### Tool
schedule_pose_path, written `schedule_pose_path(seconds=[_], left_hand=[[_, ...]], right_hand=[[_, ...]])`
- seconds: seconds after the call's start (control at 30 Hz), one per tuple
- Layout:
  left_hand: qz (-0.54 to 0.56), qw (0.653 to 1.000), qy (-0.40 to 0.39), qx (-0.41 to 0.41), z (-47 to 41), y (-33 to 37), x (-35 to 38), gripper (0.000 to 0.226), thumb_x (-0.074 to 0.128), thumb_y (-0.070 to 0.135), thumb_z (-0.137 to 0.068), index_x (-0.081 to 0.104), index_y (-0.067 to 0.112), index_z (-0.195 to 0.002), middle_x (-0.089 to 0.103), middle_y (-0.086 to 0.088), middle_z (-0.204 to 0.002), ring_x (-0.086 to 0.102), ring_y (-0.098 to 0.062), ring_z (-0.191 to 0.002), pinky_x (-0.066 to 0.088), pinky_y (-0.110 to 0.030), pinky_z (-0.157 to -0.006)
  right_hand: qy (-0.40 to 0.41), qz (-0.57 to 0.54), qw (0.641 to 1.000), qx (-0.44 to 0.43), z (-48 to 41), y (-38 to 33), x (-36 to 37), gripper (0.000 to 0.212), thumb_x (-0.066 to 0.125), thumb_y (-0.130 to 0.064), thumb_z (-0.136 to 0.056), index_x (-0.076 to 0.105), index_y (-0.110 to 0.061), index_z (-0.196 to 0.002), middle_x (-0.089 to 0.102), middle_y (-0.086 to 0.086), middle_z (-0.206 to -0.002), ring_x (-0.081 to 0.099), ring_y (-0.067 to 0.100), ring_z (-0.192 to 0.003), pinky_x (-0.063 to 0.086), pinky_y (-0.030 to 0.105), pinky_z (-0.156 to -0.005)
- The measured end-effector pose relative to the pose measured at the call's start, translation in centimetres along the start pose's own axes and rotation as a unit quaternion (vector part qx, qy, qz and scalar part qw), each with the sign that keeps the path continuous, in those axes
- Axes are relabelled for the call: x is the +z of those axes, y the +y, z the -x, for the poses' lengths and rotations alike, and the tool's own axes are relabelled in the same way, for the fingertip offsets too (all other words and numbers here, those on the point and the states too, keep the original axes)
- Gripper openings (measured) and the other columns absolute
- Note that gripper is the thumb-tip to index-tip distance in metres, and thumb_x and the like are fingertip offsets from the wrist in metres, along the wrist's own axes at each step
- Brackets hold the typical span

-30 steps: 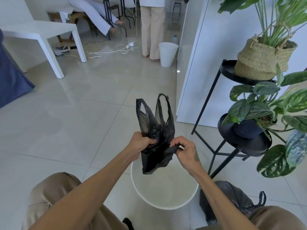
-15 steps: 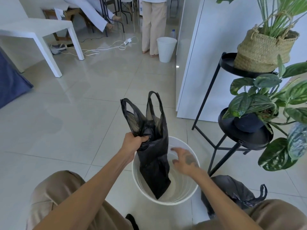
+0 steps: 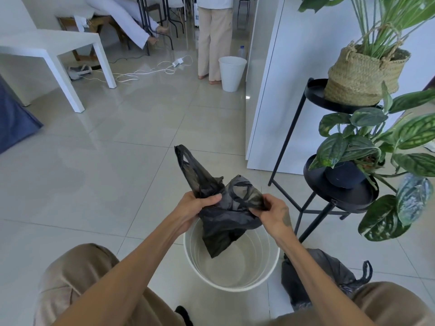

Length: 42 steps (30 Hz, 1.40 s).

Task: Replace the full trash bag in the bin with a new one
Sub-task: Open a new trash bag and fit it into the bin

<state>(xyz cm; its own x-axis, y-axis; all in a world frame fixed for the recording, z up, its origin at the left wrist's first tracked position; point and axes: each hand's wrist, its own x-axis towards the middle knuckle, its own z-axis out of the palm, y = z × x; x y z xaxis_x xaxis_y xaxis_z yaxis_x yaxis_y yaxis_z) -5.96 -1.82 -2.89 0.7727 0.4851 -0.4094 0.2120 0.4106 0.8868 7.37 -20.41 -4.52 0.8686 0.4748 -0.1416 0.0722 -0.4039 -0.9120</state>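
A white round bin (image 3: 270, 275) stands on the floor between my knees, with nothing inside it. Above its far rim I hold a new black plastic bag (image 3: 226, 222) with both hands. My left hand (image 3: 196, 204) grips the bag's left side, below one upright handle loop. My right hand (image 3: 273, 211) pinches the other side at the bag's mouth. The bag's lower end hangs into the bin. The full dark trash bag (image 3: 329, 276), tied at the top, lies on the floor to the right of the bin, partly hidden by my right arm.
A black two-tier plant stand (image 3: 329, 191) with leafy plants and a woven basket (image 3: 362, 74) stands close on the right. A white cabinet (image 3: 282, 90) is behind it. Farther off are a second white bin (image 3: 231, 72), a standing person, cables and a white table (image 3: 47, 48).
My right hand came back to the bag and took hold of its right side. The bag has been raised, so less of it hangs inside the bin.
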Motion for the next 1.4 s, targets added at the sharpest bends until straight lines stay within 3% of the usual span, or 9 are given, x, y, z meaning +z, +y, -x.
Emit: schedule_pose_path(seconds=[0.17,0.5,0.63,0.77,0.87,1.03,1.17,1.3,1.4], left_hand=[[-0.021,1.0,0.003,0.006,-0.3,1.1,-1.2,0.043,0.081,0.003,-0.079,0.067,0.002,-0.12,0.075,-0.012,-0.114,0.071,-0.029,-0.108,0.058,-0.04,-0.089],[-0.17,0.981,0.085,0.042,-0.5,0.5,-0.4,0.016,0.073,-0.001,-0.087,0.071,0.005,-0.102,0.075,-0.012,-0.089,0.073,-0.011,-0.062,0.056,-0.019,-0.053],[-0.178,0.974,0.122,0.064,-0.9,-0.4,-0.1,0.013,0.081,0.005,-0.081,0.075,0.002,-0.092,0.077,-0.019,-0.092,0.076,-0.03,-0.078,0.064,-0.039,-0.069],[-0.202,0.961,0.159,0.096,-0.6,-0.8,0.1,0.028,0.09,0.012,-0.07,0.074,-0.003,-0.087,0.077,-0.014,-0.084,0.074,-0.022,-0.076,0.063,-0.035,-0.07],[-0.179,0.97,0.126,0.102,0.0,-0.8,0.0,0.025,0.09,0.004,-0.068,0.077,0.006,-0.09,0.078,-0.006,-0.088,0.075,-0.014,-0.078,0.061,-0.022,-0.067],[-0.214,0.966,0.103,0.099,-0.4,-0.4,-0.8,0.032,0.089,0.002,-0.066,0.066,0.006,-0.088,0.076,-0.013,-0.092,0.074,-0.033,-0.091,0.062,-0.047,-0.083],[-0.285,0.944,0.104,0.128,-0.4,-0.2,-1.0,0.058,0.096,0.02,-0.06,0.059,0.02,-0.104,0.073,-0.003,-0.101,0.071,-0.022,-0.093,0.061,-0.042,-0.083],[-0.43,0.871,0.19,0.141,0.0,-0.2,-0.8,0.056,0.086,0.061,-0.063,0.074,0.025,-0.104,0.078,0.002,-0.097,0.072,-0.02,-0.089,0.06,-0.036,-0.077],[-0.463,0.854,0.199,0.127,0.5,-0.9,-0.6,0.059,0.075,0.076,-0.063,0.075,0.026,-0.096,0.076,0.004,-0.087,0.071,-0.019,-0.082,0.059,-0.034,-0.071]], right_hand=[[0.059,-0.057,0.996,0.026,0.8,0.9,-0.7,0.021,0.07,-0.005,-0.088,0.074,-0.014,-0.106,0.074,0.003,-0.096,0.069,0.019,-0.093,0.054,0.024,-0.072],[0.092,-0.033,0.99,0.103,0.9,1.7,-1.9,0.016,0.07,-0.017,-0.088,0.067,-0.022,-0.103,0.071,0.003,-0.099,0.067,0.024,-0.098,0.051,0.031,-0.077],[0.153,-0.006,0.988,0.028,1.3,0.1,-2.1,0.049,0.077,-0.02,-0.084,0.054,-0.015,-0.127,0.06,0.001,-0.116,0.058,0.018,-0.104,0.049,0.032,-0.091],[0.237,0.015,0.97,-0.054,1.7,-1.6,-2.4,0.024,0.076,-0.018,-0.084,0.057,-0.014,-0.097,0.059,0.011,-0.105,0.058,0.025,-0.092,0.048,0.033,-0.084],[0.214,0.014,0.977,0.004,1.6,-2.9,-3.4,0.015,0.074,-0.021,-0.086,0.061,-0.013,-0.086,0.063,0.008,-0.087,0.061,0.027,-0.084,0.044,0.028,-0.076],[0.214,-0.007,0.977,0.019,1.2,-3.7,-4.9,0.022,0.071,-0.021,-0.089,0.058,-0.013,-0.073,0.06,0.002,-0.072,0.06,0.026,-0.076,0.042,0.029,-0.07],[0.122,-0.15,0.981,0.014,1.4,-4.2,-6.0,0.012,0.065,-0.011,-0.093,0.059,-0.019,-0.086,0.058,0.004,-0.066,0.055,0.02,-0.052,0.052,0.032,-0.061],[-0.014,-0.259,0.966,0.006,1.8,-4.6,-7.1,0.026,0.051,-0.001,-0.099,0.059,-0.011,-0.122,0.073,0.016,-0.095,0.05,0.02,-0.046,0.046,0.034,-0.053],[-0.059,-0.318,0.946,0.009,2.1,-4.6,-8.0,0.045,0.046,0.004,-0.099,0.054,-0.023,-0.135,0.072,-0.001,-0.119,0.067,0.023,-0.069,0.042,0.027,-0.046]])
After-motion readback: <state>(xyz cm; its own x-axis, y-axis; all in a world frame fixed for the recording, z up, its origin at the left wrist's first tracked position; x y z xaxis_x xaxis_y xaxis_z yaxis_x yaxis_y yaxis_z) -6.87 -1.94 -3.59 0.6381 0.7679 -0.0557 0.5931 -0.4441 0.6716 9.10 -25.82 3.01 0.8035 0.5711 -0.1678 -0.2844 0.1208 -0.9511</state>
